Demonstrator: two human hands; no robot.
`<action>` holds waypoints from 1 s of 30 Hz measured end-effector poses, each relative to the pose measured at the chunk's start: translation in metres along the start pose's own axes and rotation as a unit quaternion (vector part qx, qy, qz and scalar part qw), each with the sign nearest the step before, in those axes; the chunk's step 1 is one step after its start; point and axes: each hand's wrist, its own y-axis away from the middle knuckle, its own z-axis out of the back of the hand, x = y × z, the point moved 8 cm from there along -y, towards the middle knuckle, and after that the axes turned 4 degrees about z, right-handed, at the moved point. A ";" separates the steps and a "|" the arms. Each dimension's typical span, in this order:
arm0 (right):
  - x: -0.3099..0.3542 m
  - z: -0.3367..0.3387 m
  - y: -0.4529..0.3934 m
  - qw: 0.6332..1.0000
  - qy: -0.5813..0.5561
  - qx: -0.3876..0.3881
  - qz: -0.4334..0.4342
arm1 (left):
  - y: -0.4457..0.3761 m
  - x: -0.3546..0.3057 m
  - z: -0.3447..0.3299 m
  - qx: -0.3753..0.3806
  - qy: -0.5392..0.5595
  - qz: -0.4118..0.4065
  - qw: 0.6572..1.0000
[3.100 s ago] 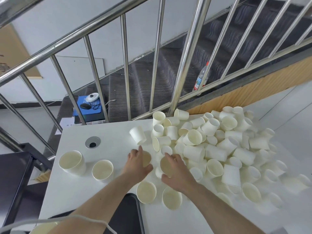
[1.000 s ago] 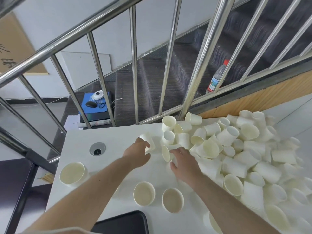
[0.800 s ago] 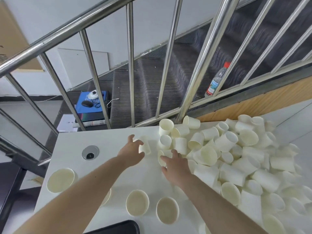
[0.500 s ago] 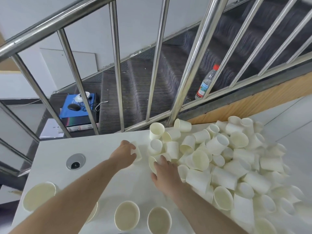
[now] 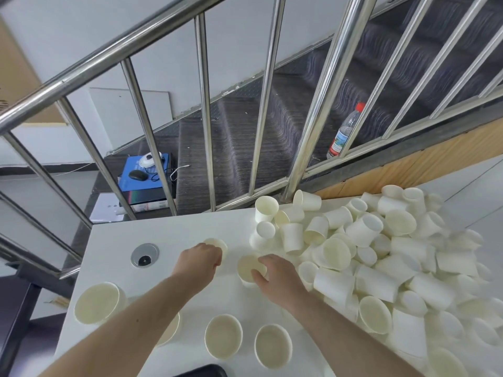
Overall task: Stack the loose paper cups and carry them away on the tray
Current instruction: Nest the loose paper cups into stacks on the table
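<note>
A big heap of loose white paper cups (image 5: 381,254) covers the right half of the white table (image 5: 168,235). My left hand (image 5: 200,261) grips one cup (image 5: 217,244) that lies just left of the heap; most of that cup is hidden behind my fingers. My right hand (image 5: 275,273) holds another cup (image 5: 248,268) at its rim, thumb inside the mouth, mouth turned toward me. Several upright cups stand near the front: one at far left (image 5: 98,303), two in the middle (image 5: 223,336) (image 5: 273,345). A dark tray corner (image 5: 204,372) shows at the bottom edge.
A steel stair railing (image 5: 315,110) runs along the table's far edge, with dark stairs behind. A water bottle (image 5: 344,131) stands on a step. A round cable grommet (image 5: 144,254) sits in the table at left. A blue box with a mouse (image 5: 144,175) lies below.
Both hands reached farther onto the table and each took a cup at the heap's left edge. My right hand has drawn its cup clear, mouth toward me. The camera tilted down a little.
</note>
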 end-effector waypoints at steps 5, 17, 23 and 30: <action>0.009 -0.025 0.006 0.994 0.041 0.099 0.034 | 0.013 0.002 -0.013 0.054 0.017 -0.004 0.998; -0.020 -0.013 0.023 0.989 0.106 0.104 0.018 | 0.022 -0.016 0.006 0.004 0.107 -0.006 0.994; -0.026 0.042 0.026 0.990 -0.077 -0.111 -0.039 | 0.022 -0.025 0.007 -0.026 0.284 0.032 0.958; -0.044 0.055 0.040 0.827 -0.484 -0.190 -0.214 | 0.021 -0.067 0.005 0.050 0.441 -0.009 0.896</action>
